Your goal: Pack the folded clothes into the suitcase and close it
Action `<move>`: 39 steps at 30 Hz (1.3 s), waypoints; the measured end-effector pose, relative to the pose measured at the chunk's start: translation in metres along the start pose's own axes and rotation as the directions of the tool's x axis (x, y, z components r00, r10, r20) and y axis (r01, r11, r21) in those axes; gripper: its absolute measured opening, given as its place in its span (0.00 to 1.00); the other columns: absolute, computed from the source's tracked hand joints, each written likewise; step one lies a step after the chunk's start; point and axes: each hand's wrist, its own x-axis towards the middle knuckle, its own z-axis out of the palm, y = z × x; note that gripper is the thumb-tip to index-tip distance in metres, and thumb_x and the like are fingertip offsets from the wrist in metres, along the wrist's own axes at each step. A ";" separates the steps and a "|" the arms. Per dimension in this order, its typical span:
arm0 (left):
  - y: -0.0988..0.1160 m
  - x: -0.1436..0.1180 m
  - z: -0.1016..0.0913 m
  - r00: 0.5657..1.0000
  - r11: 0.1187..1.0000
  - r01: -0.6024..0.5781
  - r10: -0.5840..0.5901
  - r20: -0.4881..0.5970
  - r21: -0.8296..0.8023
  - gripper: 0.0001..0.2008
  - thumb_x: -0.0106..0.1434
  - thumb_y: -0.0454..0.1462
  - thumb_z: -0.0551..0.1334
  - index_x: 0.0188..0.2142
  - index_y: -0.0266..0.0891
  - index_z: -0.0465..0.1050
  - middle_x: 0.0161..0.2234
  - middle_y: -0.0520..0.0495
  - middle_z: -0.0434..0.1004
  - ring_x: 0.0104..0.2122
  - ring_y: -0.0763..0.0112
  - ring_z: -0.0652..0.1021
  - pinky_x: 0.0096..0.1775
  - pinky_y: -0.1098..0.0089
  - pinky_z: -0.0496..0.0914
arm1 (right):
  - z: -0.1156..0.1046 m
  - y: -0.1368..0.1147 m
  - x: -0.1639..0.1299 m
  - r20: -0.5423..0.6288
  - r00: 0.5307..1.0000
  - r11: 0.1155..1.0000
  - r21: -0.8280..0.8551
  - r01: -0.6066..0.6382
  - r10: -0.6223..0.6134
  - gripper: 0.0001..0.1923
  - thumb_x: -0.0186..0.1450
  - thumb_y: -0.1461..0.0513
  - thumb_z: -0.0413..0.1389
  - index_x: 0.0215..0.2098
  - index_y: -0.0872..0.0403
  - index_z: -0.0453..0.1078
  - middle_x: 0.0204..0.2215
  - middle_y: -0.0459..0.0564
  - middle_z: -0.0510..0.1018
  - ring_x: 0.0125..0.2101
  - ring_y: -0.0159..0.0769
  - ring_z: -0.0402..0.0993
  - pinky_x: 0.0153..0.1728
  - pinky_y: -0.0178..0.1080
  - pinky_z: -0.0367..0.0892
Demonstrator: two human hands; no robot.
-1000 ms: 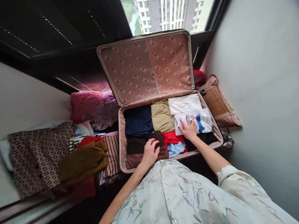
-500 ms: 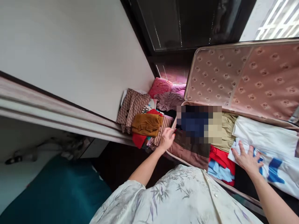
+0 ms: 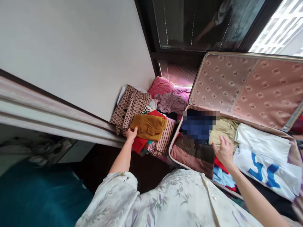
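My left hand point(image 3: 131, 135) is at the near-left edge of a folded mustard-brown garment point(image 3: 149, 127), thumb on top and the other fingers tucked out of sight under it. That garment tops a pile with red cloth point(image 3: 138, 145) and a striped garment point(image 3: 167, 135). Over the open suitcase point(image 3: 170, 148), my right hand point(image 3: 224, 153) has its fingers spread, touching or just above a folded khaki garment point(image 3: 221, 127) and red cloth. White clothes lie to its right, one a white garment with blue markings point(image 3: 260, 167); brown folded cloth point(image 3: 193, 156) lies to its left.
Against the white panel point(image 3: 82, 56) leans a brown patterned cloth point(image 3: 131, 105). Behind are a pink cushion point(image 3: 161, 86) and a crumpled mauve garment point(image 3: 170, 102). The suitcase lid point(image 3: 255, 85) stands raised near the window. A blurred shape, possibly another hand, shows at the right edge point(image 3: 298, 205).
My left hand has gone from the suitcase's left rim leftward to the mustard garment. My right hand has shifted left from the white clothes to the khaki one. The view has turned slightly.
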 end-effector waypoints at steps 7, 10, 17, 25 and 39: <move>-0.015 0.046 -0.011 0.986 0.985 0.077 -0.053 0.155 -0.156 0.18 0.57 0.40 0.72 0.44 0.32 0.77 0.45 0.32 0.83 0.48 0.54 0.82 0.48 0.60 0.76 | 0.048 -0.103 0.002 0.093 0.962 0.924 0.316 0.216 -0.257 0.25 0.70 0.55 0.49 0.63 0.51 0.69 0.57 0.62 0.74 0.54 0.53 0.72 0.55 0.57 0.70; -0.016 0.054 -0.008 0.976 0.959 0.107 -0.050 0.214 -0.264 0.17 0.57 0.36 0.72 0.46 0.34 0.78 0.44 0.35 0.84 0.45 0.59 0.83 0.46 0.61 0.78 | 0.060 -0.127 -0.002 0.143 0.947 0.890 0.406 0.208 -0.287 0.25 0.69 0.56 0.49 0.61 0.52 0.71 0.55 0.62 0.75 0.53 0.53 0.73 0.56 0.55 0.71; -0.007 0.057 -0.002 0.977 0.909 0.122 -0.038 0.211 -0.398 0.23 0.58 0.32 0.68 0.54 0.34 0.74 0.51 0.33 0.81 0.47 0.59 0.83 0.46 0.61 0.79 | 0.073 -0.206 0.051 0.177 0.871 0.791 0.528 0.309 -0.458 0.34 0.66 0.56 0.56 0.70 0.51 0.60 0.65 0.61 0.67 0.62 0.54 0.65 0.63 0.57 0.63; 0.007 0.012 -0.018 0.981 0.792 -0.071 0.165 0.101 -0.606 0.29 0.51 0.37 0.70 0.54 0.35 0.73 0.49 0.38 0.82 0.49 0.56 0.82 0.52 0.58 0.77 | 0.120 -0.289 0.116 0.358 0.850 0.812 0.570 0.128 -0.386 0.38 0.58 0.58 0.63 0.66 0.54 0.62 0.59 0.61 0.72 0.56 0.54 0.66 0.58 0.57 0.61; 0.044 -0.107 -0.034 0.837 0.579 0.285 0.239 0.493 -0.764 0.37 0.42 0.39 0.80 0.54 0.40 0.79 0.46 0.42 0.85 0.51 0.48 0.82 0.54 0.50 0.76 | 0.004 -0.200 0.085 0.412 0.888 0.456 0.842 -0.287 -0.202 0.17 0.54 0.58 0.61 0.37 0.48 0.58 0.27 0.39 0.66 0.27 0.31 0.62 0.28 0.34 0.60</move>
